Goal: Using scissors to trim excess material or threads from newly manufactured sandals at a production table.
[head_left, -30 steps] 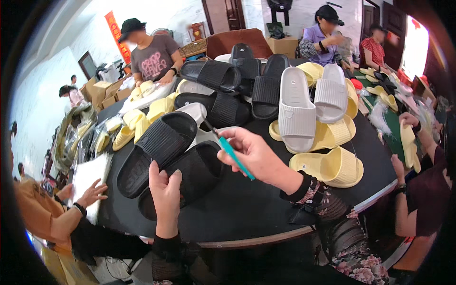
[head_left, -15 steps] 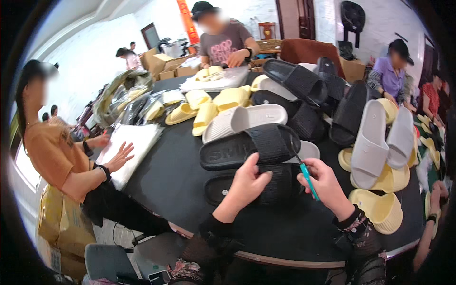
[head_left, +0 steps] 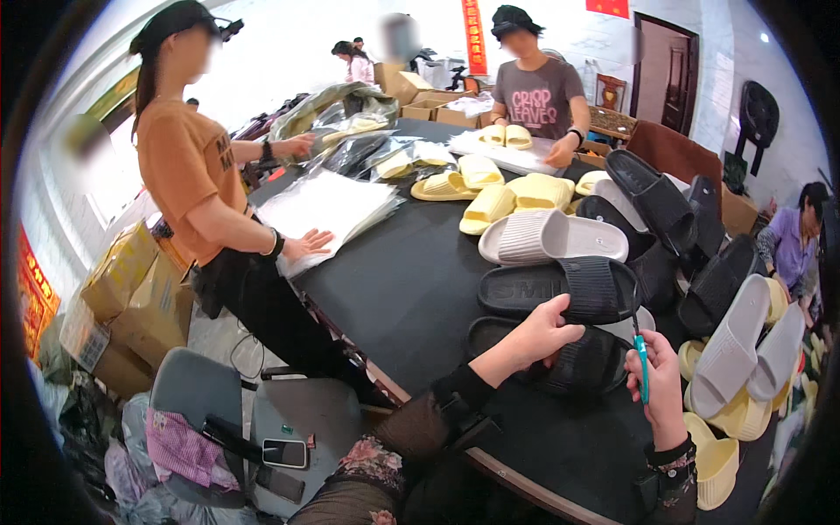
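My left hand (head_left: pixel 535 338) grips the near edge of a black slide slipper (head_left: pixel 598 289), thumb uppermost, its fingers partly hidden. My right hand (head_left: pixel 663 374) is closed around a slim teal-handled tool (head_left: pixel 643 359). The tool's thin dark tip reaches up to the right end of that slipper, by the ribbed strap; its exact kind cannot be made out. A second black slide slipper (head_left: pixel 588 363) lies just nearer, partly behind my left hand. Beyond the held slipper rests a light grey slide slipper (head_left: pixel 525 241).
Yellow slippers (head_left: pixel 490 208) and black ones (head_left: pixel 652 197) crowd the far side of the dark table (head_left: pixel 385 297). Grey slippers (head_left: pixel 731 350) overlap yellow ones at right. On the left, a co-worker's hand (head_left: pixel 306 245) rests on white plastic sheets (head_left: pixel 328 214). A grey chair (head_left: pixel 197 394) holds a phone (head_left: pixel 285 452).
The view has swung left, bringing the chair fully into sight. My left hand stays at the black slipper and the tool at its right end. The left co-worker's far hand has reached toward the bags.
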### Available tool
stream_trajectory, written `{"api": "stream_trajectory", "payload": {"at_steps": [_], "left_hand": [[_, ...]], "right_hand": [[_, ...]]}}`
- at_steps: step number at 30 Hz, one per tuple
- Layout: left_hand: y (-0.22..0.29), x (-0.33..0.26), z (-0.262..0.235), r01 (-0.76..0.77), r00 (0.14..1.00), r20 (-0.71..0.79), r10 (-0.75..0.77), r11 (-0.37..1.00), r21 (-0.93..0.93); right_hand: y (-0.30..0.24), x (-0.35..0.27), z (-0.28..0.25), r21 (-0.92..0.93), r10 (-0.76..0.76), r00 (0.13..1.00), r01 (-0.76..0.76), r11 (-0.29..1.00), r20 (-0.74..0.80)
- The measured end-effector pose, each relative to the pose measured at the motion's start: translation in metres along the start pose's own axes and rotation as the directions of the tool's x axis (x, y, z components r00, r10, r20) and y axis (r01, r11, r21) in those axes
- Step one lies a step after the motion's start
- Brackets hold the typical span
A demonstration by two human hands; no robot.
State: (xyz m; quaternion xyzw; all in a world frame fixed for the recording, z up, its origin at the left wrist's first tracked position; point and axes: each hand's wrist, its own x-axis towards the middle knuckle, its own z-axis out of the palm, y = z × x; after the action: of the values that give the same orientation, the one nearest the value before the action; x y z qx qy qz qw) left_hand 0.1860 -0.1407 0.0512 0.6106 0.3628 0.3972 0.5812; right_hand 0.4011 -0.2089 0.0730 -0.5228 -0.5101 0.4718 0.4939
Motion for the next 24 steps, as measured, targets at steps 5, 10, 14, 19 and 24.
{"api": "stream_trajectory", "payload": {"at_steps": [5,10,14,19,24], "left_hand": [[-0.007,-0.002,-0.003,0.038,0.998,0.049,-0.033,0.993,-0.108],[-0.004,0.004,0.008,-0.011,1.0,-0.028,0.006,0.984,-0.176],[0.001,0.002,0.0,0.01,0.984,-0.177,-0.025,0.996,-0.089],[0.003,-0.005,0.01,-0.136,0.957,-0.26,0.128,0.991,-0.013],[0.011,-0.012,0.027,-0.199,0.952,-0.244,0.187,0.98,-0.024]], "right_hand": [[0.0,-0.003,0.005,-0.007,0.001,1.0,-0.001,1.0,0.005],[-0.009,-0.006,-0.004,-0.002,-0.015,1.0,0.014,1.0,-0.022],[0.004,0.008,-0.005,-0.199,-0.19,0.982,0.188,0.962,0.01],[0.008,0.012,-0.012,-0.283,-0.278,0.96,0.276,0.919,0.035],[0.007,0.01,-0.017,-0.211,-0.372,0.928,0.362,0.908,-0.009]]}}
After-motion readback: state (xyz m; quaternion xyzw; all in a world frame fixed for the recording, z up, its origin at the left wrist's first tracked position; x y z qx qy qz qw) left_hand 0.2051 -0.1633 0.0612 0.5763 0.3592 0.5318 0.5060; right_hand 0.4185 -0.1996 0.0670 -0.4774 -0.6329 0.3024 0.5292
